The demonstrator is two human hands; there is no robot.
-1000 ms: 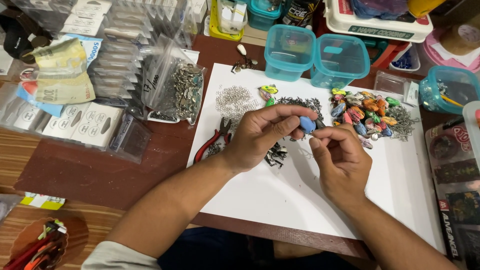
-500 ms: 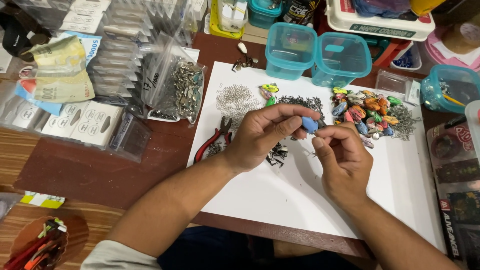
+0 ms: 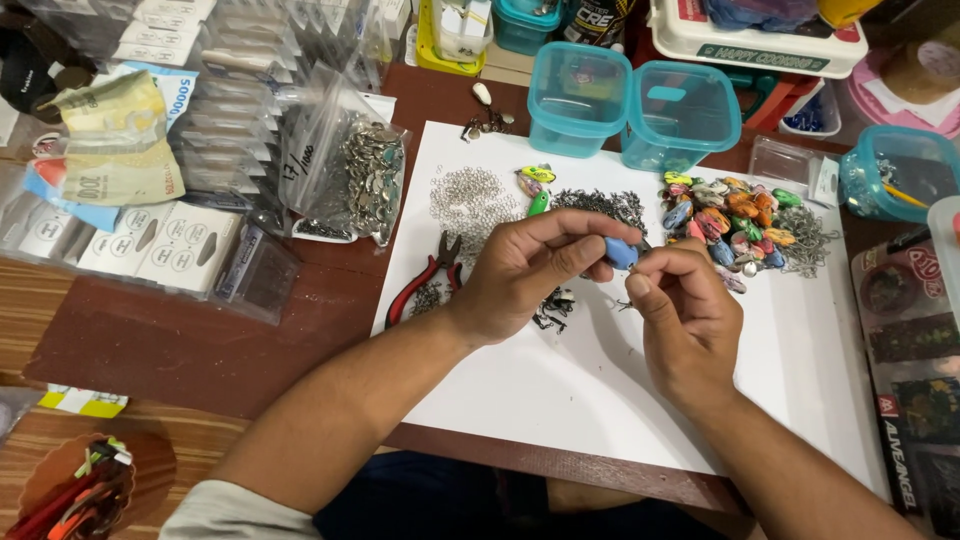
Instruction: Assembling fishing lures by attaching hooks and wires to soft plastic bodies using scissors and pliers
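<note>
My left hand pinches a small blue lure body between thumb and fingers above a white sheet. My right hand meets it from the right, its fingertips closed on a tiny metal part at the lure's end; the part is too small to make out. Under my left hand lie red-handled pliers and a dark clump of small hooks. A pile of coloured lure bodies sits just right of my hands.
Heaps of small metal rings and swivels lie on the sheet. Two teal plastic boxes stand behind it, another at the right. A clear bag of metal blades, packets and banknotes fill the left.
Both hands stay together on the blue lure; only the fingers have shifted slightly.
</note>
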